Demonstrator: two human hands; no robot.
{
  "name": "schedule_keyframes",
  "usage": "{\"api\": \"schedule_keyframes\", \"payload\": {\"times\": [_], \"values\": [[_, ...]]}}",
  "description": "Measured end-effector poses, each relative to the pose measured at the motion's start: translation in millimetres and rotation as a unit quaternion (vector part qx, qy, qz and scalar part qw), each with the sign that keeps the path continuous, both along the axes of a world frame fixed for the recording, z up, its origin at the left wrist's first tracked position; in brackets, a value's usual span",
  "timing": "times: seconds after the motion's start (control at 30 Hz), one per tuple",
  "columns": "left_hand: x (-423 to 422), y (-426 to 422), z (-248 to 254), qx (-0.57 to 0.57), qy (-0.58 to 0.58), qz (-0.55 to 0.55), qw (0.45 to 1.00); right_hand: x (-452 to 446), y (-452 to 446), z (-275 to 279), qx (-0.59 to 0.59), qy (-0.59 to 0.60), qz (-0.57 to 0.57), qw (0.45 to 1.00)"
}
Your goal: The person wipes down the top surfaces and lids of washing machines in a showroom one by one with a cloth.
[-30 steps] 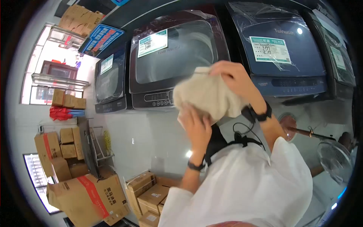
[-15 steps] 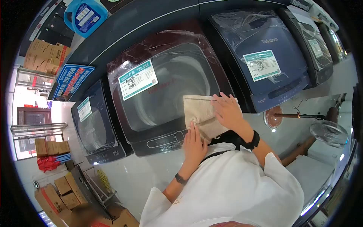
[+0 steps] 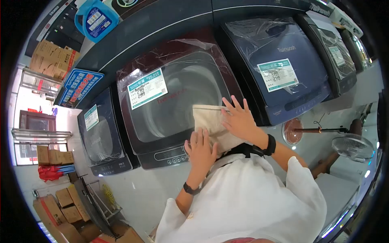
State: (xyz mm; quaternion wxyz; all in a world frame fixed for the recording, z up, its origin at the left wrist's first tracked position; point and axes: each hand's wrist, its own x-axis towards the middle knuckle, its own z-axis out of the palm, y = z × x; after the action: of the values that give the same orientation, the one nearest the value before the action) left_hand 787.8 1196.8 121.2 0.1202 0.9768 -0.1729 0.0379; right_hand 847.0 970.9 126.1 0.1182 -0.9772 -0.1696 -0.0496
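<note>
A beige cloth, folded into a rough rectangle, lies over the front right part of a top-loading washing machine with a dark red frame and a glass lid. My right hand rests flat on the cloth's right side, fingers spread. At the cloth's lower left edge, my left hand lies with its fingers stretched out, partly over the machine's control panel. Both palms face down and are hidden. A price card is on the lid, left of the cloth.
A blue washing machine stands to the right and a smaller dark one to the left. A blue detergent jug stands at the back. Cardboard boxes are at lower left; a fan is at right.
My left hand has shifted left and its fingers have spread. The fingers of my right hand have fanned out on the cloth. The cloth looks flatter near my left fingers.
</note>
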Motion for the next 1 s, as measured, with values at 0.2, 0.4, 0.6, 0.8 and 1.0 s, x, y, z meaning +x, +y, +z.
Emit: {"api": "schedule_keyframes", "payload": {"times": [0.2,0.4,0.6,0.8,1.0], "values": [[4,-4,-19,-0.074,0.011,0.013,0.997,-23,16,-30,0.029,-0.016,-0.025,0.999],[-2,-8,-31,-0.081,0.008,0.011,0.997,-47,36,-59,0.015,-0.084,-0.087,0.993],[-5,-12,-43,-0.087,0.006,0.038,0.995,-41,38,-73,0.027,-0.097,-0.076,0.992],[-1,-9,-41,-0.087,-0.014,0.053,0.995,-26,57,-58,0.046,-0.075,-0.024,0.996],[1,4,-49,-0.075,-0.050,0.062,0.994,-15,77,-59,0.055,-0.060,-0.019,0.996]]}}
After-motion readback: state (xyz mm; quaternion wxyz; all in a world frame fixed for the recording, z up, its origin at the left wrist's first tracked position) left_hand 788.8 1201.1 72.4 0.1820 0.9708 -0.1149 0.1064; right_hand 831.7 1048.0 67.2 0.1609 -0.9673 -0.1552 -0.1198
